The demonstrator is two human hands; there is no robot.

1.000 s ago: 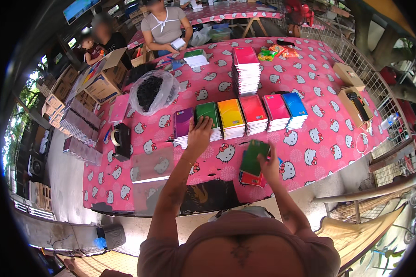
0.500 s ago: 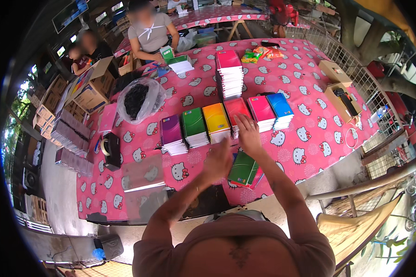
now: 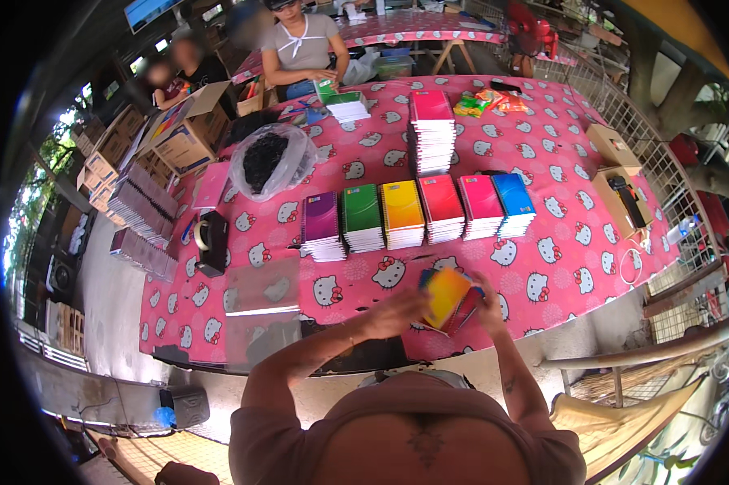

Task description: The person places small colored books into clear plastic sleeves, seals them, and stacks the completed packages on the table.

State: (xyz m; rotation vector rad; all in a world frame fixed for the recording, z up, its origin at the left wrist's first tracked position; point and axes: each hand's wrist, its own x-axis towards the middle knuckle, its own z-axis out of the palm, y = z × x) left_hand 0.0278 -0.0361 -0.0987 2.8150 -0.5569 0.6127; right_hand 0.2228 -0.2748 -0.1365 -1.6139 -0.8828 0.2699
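Observation:
Just in front of me, a small loose bundle of spiral notebooks is tilted up, a yellow notebook (image 3: 447,296) on top with red and blue covers showing beneath. My right hand (image 3: 487,302) grips the bundle's right edge. Beside its left edge is my left hand (image 3: 406,310), fingers smeared by motion. Beyond my hands runs a row of notebook stacks: purple (image 3: 321,217), green (image 3: 361,208), yellow (image 3: 401,205), red (image 3: 441,200), pink (image 3: 481,199) and blue (image 3: 511,196). Behind them rises a taller stack with a pink top notebook (image 3: 431,106).
The pink patterned table (image 3: 356,315) also holds a plastic bag (image 3: 300,166) with black contents, a tape dispenser (image 3: 211,246), clear plastic sheets (image 3: 263,301) and an open carton (image 3: 619,194) at right. Across it, a person (image 3: 304,48) handles a green notebook (image 3: 325,89).
Both hands have come back toward me from the red stack and the bundle. The bundle, green on top before, is now lifted with yellow uppermost. The whole view has shifted slightly.

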